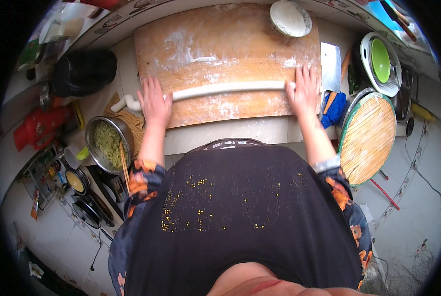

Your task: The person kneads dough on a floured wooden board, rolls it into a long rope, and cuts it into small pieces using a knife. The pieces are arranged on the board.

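Note:
A long rope of white dough (228, 87) stretches across a floured wooden board (220, 40). My left hand (155, 103) lies over it near the board's left edge, palm down with nothing gripped. Beyond that hand the dough's bent tail hangs past the board. At the other end, my right hand (304, 94) rests flat over the dough, fingers extended, covering part of it. Loose flour marks the wood around the rope. A bowl of flour (289, 19) stands on the board's far right corner.
Left of the board, chopsticks (124, 162) lean in a metal bowl of chopped green filling (111, 142), beside a tan cloth (130, 120). To the right are a cleaver (330, 64), a blue cloth (333, 111), a round slatted tray (368, 138) and a green bowl (380, 61).

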Demonstrator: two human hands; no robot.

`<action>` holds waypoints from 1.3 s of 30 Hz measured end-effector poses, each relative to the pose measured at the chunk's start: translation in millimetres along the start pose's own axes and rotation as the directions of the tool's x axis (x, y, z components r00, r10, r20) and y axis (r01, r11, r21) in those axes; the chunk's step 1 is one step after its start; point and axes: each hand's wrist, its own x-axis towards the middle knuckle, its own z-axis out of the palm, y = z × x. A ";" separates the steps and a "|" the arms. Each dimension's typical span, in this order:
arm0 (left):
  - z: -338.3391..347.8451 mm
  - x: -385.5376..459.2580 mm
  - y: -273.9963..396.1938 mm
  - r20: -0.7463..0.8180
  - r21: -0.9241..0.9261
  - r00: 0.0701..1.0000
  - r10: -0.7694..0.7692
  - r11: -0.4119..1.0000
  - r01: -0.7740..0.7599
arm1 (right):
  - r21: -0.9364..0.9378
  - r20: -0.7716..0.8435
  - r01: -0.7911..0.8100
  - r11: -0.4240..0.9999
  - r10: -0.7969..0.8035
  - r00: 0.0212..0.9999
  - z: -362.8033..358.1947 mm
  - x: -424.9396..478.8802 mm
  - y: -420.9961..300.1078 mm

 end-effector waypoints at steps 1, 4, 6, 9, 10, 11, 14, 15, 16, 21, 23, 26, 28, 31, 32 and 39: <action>0.3 -22.1 0.8 0.049 0.006 0.999 -0.001 1.000 0.001 | 0.041 0.014 -0.001 0.999 0.001 1.000 -1.4 -25.1 2.6; 5.3 -38.6 -3.3 0.005 -0.058 0.999 -0.039 0.998 0.039 | 0.039 0.022 0.034 0.999 -0.035 0.999 -9.0 -34.7 3.1; 9.3 -1.8 -9.0 -0.011 -0.010 0.989 -0.149 0.989 0.149 | 0.034 -0.044 -0.004 0.999 0.005 0.999 0.2 5.4 9.2; 9.1 78.0 -9.2 -0.119 -0.118 0.959 -0.255 0.963 0.242 | 0.056 -0.158 -0.098 0.994 0.106 0.982 6.0 76.6 17.8; 13.9 96.6 -12.1 -0.147 -0.114 0.965 -0.220 0.972 0.204 | 0.052 -0.195 -0.093 0.994 0.101 0.976 9.4 90.7 21.2; 15.7 110.6 -16.7 -0.180 -0.106 0.965 -0.191 0.979 0.174 | 0.053 -0.235 -0.078 0.995 0.089 0.968 13.2 106.6 22.9; 11.9 131.2 13.1 -0.130 -0.117 0.978 -0.163 0.982 0.149 | 0.109 -0.256 -0.015 0.994 0.043 0.966 9.9 102.5 -1.9; 2.1 135.7 37.9 -0.062 -0.104 0.990 -0.125 0.988 0.118 | 0.133 -0.251 0.005 0.991 0.029 0.967 3.7 94.0 -21.4; -4.8 134.8 64.3 0.012 -0.092 0.996 -0.090 0.992 0.091 | 0.227 -0.280 0.093 0.969 -0.026 0.960 -8.7 86.7 -54.7; 13.7 104.6 131.0 -0.174 -0.263 0.978 0.116 0.951 -0.160 | 0.318 -0.217 0.256 0.913 -0.193 0.957 27.4 105.9 -172.7; 20.2 67.1 122.1 -0.116 -0.207 0.985 0.129 0.967 -0.151 | 0.191 -0.100 0.360 0.913 -0.346 0.933 25.2 94.3 -188.0; 1.0 -7.5 112.6 -0.035 -0.253 0.966 0.258 0.932 -0.258 | 0.279 0.038 0.410 0.868 -0.437 0.899 3.6 26.1 -168.5; 9.3 -51.5 99.4 0.029 -0.307 0.957 0.289 0.914 -0.267 | 0.320 0.132 0.391 0.863 -0.449 0.884 8.1 -32.6 -145.6; 5.4 -42.4 95.5 0.019 -0.267 0.965 0.262 0.931 -0.248 | 0.239 0.127 0.327 0.914 -0.363 0.923 2.5 -23.1 -128.0; 8.1 -22.7 98.9 0.018 -0.196 0.977 0.213 0.959 -0.205 | 0.170 0.194 0.295 0.940 -0.325 0.926 1.3 -1.3 -124.9; 2.6 118.5 78.8 -0.135 -0.202 0.981 -0.139 0.973 0.110 | 0.065 0.206 -0.077 0.995 0.062 0.977 -12.4 118.9 -97.2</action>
